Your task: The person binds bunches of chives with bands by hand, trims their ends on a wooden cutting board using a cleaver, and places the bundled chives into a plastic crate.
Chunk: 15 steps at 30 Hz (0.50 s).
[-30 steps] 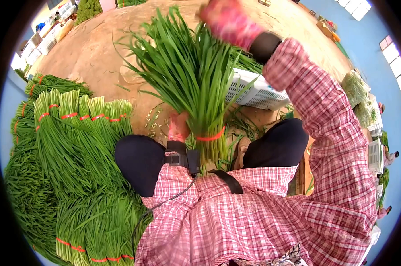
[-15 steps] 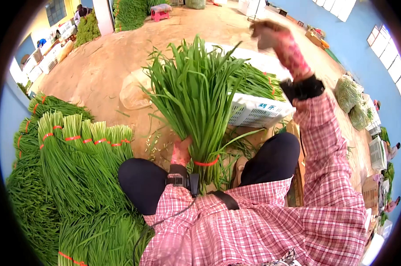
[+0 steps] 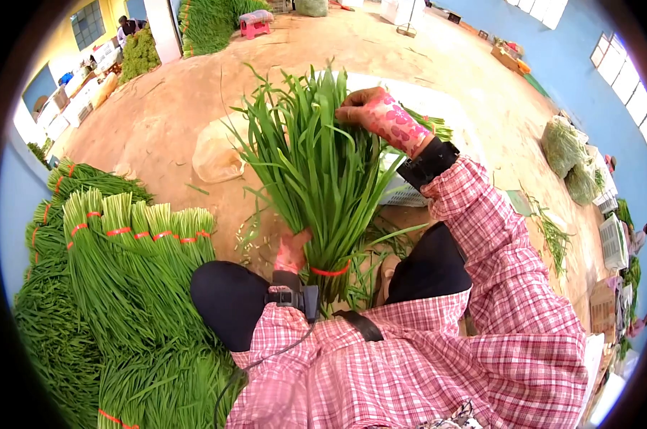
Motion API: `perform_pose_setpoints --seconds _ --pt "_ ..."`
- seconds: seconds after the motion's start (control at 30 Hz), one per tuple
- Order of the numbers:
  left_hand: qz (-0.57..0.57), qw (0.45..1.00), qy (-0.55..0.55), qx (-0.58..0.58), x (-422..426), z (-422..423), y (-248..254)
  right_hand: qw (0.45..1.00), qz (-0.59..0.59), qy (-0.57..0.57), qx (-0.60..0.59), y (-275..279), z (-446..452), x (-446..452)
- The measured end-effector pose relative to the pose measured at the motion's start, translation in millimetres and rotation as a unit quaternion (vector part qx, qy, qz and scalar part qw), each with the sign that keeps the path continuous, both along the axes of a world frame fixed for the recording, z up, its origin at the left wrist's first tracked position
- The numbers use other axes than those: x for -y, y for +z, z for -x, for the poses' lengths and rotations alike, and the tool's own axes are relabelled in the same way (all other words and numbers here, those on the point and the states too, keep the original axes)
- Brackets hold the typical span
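Note:
A large bunch of green chives stands upright between my knees, leaf tips up, with a red band round its lower part. My left hand is closed around the bunch just above that band; the stems hide most of its fingers. At the upper right of the leaves, my right hand has its fingers bent in a pinch against the leaf tips. Behind the bunch, partly covered by it and my right arm, is a white crate with more banded chives showing above it.
Banded chive bundles are piled at my left. A crumpled plastic bag lies on the floor beyond my left knee. Loose leaves lie at the right. Sacks and crates line the right wall. A pink stool stands far ahead.
My right hand has come down and left from the raised position at the upper right to the bunch's leaf tips. My left hand keeps its hold on the bunch.

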<state>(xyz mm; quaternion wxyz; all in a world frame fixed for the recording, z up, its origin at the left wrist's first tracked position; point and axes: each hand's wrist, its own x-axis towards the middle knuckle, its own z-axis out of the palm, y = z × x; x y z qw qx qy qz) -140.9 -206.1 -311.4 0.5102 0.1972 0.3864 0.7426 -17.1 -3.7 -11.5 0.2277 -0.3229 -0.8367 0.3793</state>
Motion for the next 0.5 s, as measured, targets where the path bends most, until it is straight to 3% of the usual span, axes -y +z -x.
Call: perform_pose_setpoints --seconds 0.03,0.13,0.27,0.33,0.37,0.4,0.43,0.47,0.5 --pt "0.012 1.000 -0.007 0.010 1 0 0 0.999 0.019 -0.028 -0.007 -3 3 4" --pt "-0.003 1.000 -0.010 -0.024 -3 4 -14 0.991 -0.104 -0.088 -0.014 -21 9 -3" --pt "-0.039 0.974 -0.084 -0.205 -7 22 -44 0.980 -0.152 -0.130 -0.022 -18 19 -4" --pt "-0.007 0.983 -0.083 -0.163 -7 24 -55 0.977 -0.149 -0.135 -0.064 -5 27 -23" --pt "0.002 0.984 -0.069 -0.162 -8 24 -57 0.947 -0.261 -0.124 -0.143 -11 37 -52" --pt "0.010 0.985 -0.056 -0.161 -8 24 -59 0.918 -0.360 -0.154 -0.056 13 35 -67" --pt "0.020 0.982 -0.030 -0.183 -5 18 -47 0.707 -0.675 -0.195 0.079 33 20 -138" --pt "0.028 0.984 -0.017 -0.173 -4 13 -38 0.814 -0.552 -0.099 -0.149 62 10 -156" --pt "0.035 0.986 -0.004 -0.162 -2 7 -30 0.849 -0.381 0.006 -0.365 113 2 -158"
